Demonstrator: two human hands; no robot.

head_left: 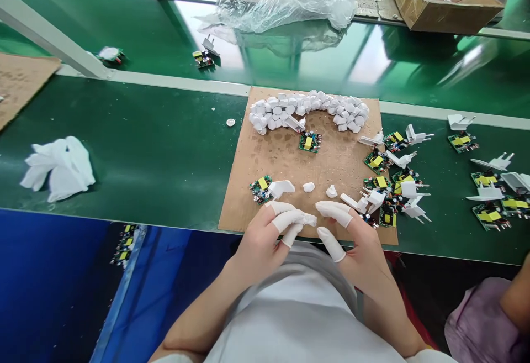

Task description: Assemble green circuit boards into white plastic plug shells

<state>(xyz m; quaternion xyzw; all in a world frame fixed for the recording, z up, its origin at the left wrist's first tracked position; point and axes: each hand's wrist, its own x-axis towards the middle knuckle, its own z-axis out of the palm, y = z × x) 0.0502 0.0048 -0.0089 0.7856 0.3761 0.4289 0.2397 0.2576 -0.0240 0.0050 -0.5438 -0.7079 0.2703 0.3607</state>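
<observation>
My left hand [265, 244], with white finger cots on its fingers, pinches a small white lump [308, 220] at the front of the cardboard sheet [285, 164]. Just right of it, my right hand [361, 247] has its cotted thumb and fingers apart, with nothing between them. Beyond the fingertips lie two loose white lumps, one smooth [308, 187] and one rougher [331, 191]. A green circuit board [260, 189] with a white plug piece [281, 188] rests ahead of my left hand. Another board [309, 142] lies farther back on the cardboard.
A curved pile of white caps [277, 110] lines the cardboard's back. Several boards with plugs [397, 186] crowd its right edge, and more [491, 208] lie farther right. White gloves [60, 167] lie left. Behind are a plastic bag [285, 1] and an open carton [447, 4].
</observation>
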